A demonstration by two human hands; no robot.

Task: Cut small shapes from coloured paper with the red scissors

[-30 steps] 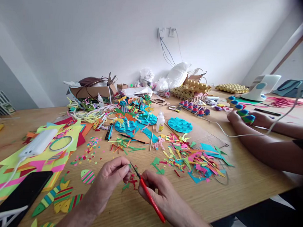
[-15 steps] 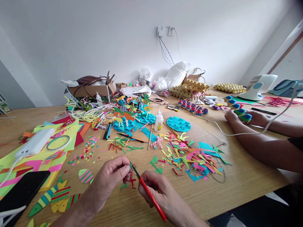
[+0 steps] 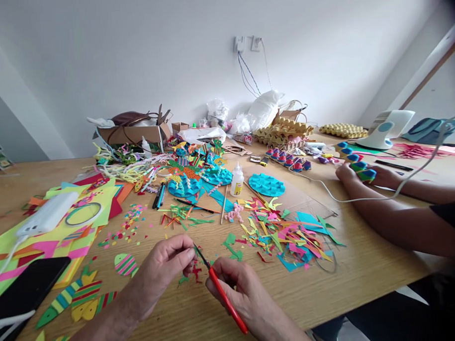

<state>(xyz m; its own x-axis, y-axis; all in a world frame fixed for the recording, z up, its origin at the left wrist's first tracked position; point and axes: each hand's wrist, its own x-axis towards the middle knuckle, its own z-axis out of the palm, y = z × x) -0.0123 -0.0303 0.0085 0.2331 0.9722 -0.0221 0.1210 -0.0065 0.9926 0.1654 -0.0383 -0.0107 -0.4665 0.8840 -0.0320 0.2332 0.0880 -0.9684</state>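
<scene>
- Head view, step in hand: fine snipping, as I judge it, with the scissors (image 3: 227,302) at my left fingertips.
- Right hand (image 3: 235,284): closed around the red handles; the dark blades point forward and left.
- Left hand (image 3: 174,259): thumb and forefinger pinched together; what sits between them is too small for me to tell.
- Scissors, position: between my two hands, above the bench (image 3: 173,316), tips at or just beside the left fingertips. Whether the blades are parted, I cannot tell.
- Next move, my judgement: a cut here calls for a steady left pinch, skin clear of the blades, and a short, gentle squeeze from the right.
- Red scraps (image 3: 196,273): on the bench, just beyond the blades.
- Striped fish (image 3: 126,265), green and pink: flat, left of my left hand, apart from it.
</scene>
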